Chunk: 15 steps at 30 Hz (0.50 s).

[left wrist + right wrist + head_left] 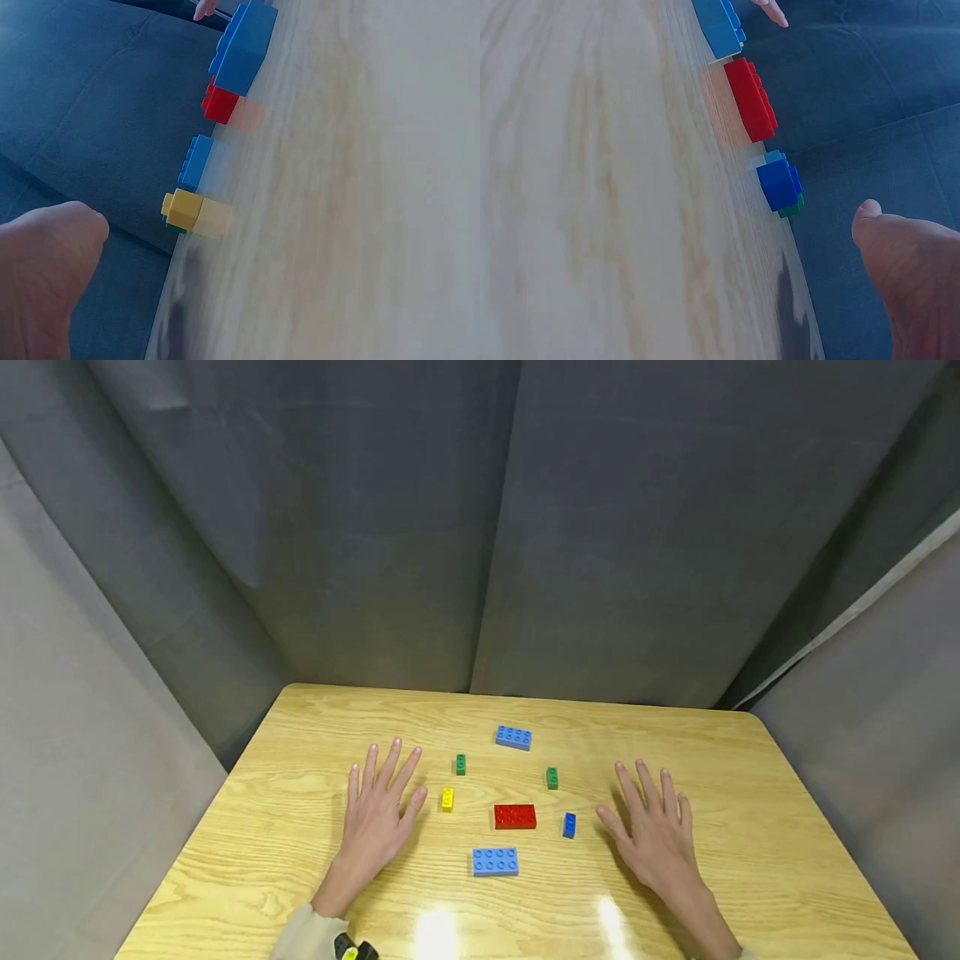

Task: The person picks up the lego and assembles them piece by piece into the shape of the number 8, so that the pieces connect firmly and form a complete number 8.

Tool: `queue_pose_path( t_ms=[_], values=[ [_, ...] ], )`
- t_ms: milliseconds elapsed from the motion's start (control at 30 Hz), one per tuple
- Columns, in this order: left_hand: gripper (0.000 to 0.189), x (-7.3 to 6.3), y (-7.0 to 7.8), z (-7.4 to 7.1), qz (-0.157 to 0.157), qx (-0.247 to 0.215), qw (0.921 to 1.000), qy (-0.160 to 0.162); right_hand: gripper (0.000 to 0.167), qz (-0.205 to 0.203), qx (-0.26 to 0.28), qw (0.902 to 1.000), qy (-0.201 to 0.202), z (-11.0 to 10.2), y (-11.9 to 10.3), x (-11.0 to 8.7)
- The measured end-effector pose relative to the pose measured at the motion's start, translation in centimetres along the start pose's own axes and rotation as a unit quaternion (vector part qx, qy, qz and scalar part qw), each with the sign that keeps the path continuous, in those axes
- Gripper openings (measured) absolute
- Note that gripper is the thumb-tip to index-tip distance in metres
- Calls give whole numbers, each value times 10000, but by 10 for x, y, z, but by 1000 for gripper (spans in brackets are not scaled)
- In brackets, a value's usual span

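Note:
Both hands lie flat, palms down, fingers spread, on a wooden table (750, 793). My left hand (378, 810) rests just left of a small yellow brick (447, 799) (187, 211). My right hand (654, 831) rests right of a small blue brick (569, 824) (779, 184). Between the hands lie a red brick (514, 816) (220, 103) (750, 98), a light blue brick (495, 861) (244, 46) (718, 27) nearer me, another light blue brick (513, 737) farther off, and two small green bricks (461, 764) (552, 777). Neither hand holds anything.
Dark grey cloth walls (495, 527) enclose the table on the far side and both flanks. A wrist device (352, 950) sits on my left forearm at the near table edge.

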<state>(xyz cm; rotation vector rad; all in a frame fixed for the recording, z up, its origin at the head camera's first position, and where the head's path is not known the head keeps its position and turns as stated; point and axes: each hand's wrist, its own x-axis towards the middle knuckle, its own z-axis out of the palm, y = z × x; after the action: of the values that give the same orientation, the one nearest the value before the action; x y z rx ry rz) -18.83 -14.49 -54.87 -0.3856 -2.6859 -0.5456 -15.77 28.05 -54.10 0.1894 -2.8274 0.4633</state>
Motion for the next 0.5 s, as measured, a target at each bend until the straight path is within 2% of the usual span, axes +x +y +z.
queue_pose_path(
  t_ms=[300, 500],
  values=[
    [63, 0, 0, 2, 70, -95, 9999, 31, 76, -59, 16, 10000, 41, 3, 0, -1],
    [63, 0, 2, 4, 54, -190, 9998, -33, 78, -114, 215, 9997, -90, 7, -7, -2]
  ],
)
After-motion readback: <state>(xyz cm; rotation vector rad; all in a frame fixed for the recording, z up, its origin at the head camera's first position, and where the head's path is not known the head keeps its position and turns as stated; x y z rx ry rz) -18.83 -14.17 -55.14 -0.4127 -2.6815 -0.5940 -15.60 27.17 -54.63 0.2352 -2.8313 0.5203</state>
